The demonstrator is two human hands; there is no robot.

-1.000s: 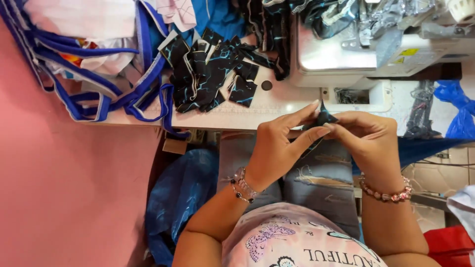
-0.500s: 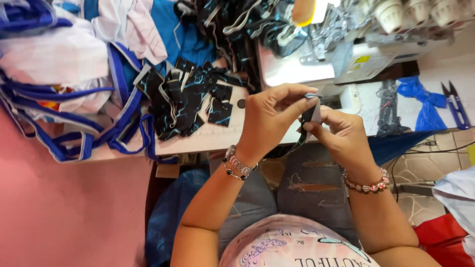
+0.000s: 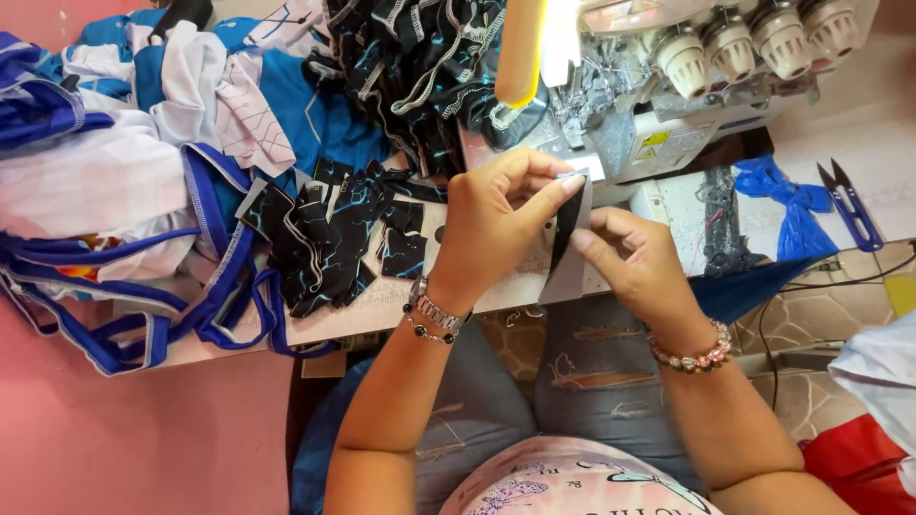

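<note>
Fabric strip, dark on one face and grey on the other, hangs upright between the two hands just in front of the table edge, and everything else spreads out around it. Far left on the white table lies a heap of blue and white garments with blue binding looping over the edge. Next to it sits a pile of small black pieces with blue streaks, touching one another and overlapping. Right of that pile, the left hand pinches the top of the strip between thumb and forefinger, fingers curled narrow; a metal bracelet circles its wrist. Just beside it the right hand grips the strip lower down, fingers closed on its edge, a beaded bracelet on that wrist. Behind the hands stands a sewing machine with thread cones along its top. Further right lie a blue scrap and blue-handled thread snips, near each other.
</note>
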